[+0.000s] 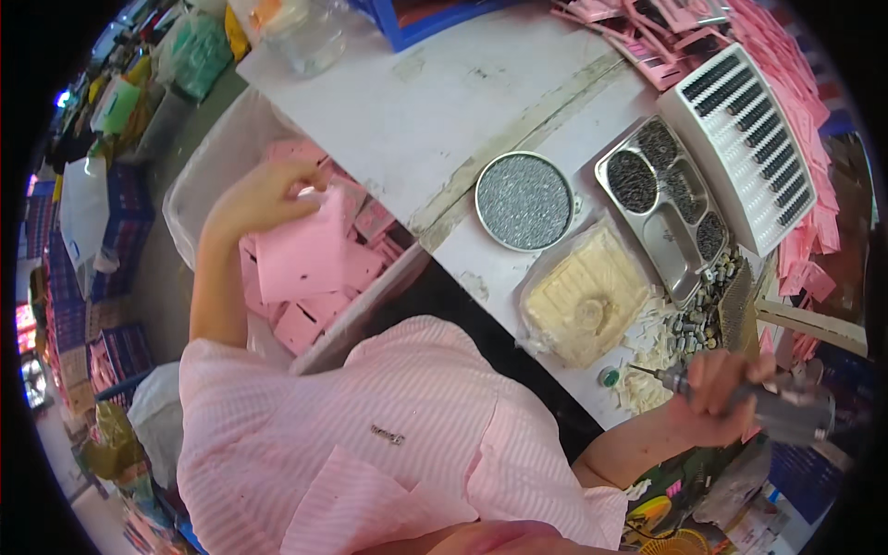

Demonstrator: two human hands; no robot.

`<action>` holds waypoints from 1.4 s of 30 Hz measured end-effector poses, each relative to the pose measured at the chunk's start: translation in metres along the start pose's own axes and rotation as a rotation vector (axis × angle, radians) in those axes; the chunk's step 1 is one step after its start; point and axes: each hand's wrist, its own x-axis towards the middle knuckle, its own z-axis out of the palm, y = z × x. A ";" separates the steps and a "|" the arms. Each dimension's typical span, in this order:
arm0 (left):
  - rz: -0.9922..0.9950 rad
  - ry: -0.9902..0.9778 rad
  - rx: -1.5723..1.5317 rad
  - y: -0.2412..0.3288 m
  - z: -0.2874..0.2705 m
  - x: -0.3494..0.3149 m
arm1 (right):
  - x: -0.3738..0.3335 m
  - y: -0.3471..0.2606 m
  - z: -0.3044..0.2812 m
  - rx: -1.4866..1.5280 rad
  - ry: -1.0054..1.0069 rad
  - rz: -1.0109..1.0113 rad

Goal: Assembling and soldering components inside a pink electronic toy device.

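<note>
My left hand (277, 192) is at the left, fingers closed on the upper edge of a flat pink plastic case (301, 254). The case hangs over a bin (199, 190) lined with clear plastic, where similar pink pieces (298, 326) lie in a heap. At the right, my right hand (717, 396) is wrapped around a grey electric screwdriver (791, 409). Its thin bit points left, near a small round green-and-white item (608, 376) at the table's edge. The screwdriver's rear end is slightly blurred.
On the white table (398, 102) stand a round tin of small silver pieces (524, 202), a metal compartment tray (669, 254) with dark screws, a white rack (745, 148) of black parts and a bagged yellowish block (587, 296). Metal parts (694, 324) and pink pieces (647, 42) lie heaped nearby.
</note>
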 end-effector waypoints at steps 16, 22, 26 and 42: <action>0.649 0.789 0.252 0.228 -0.001 0.466 | 0.007 0.018 -0.018 -0.728 0.381 -0.052; 0.394 0.896 0.322 0.317 0.008 0.564 | -0.005 0.004 -0.017 -0.734 0.500 -0.001; 0.101 1.140 0.456 0.316 0.024 0.622 | -0.007 -0.004 -0.020 -0.713 0.546 0.043; 0.532 0.469 -0.381 0.248 -0.176 0.376 | -0.034 0.014 -0.075 -0.764 0.584 -0.160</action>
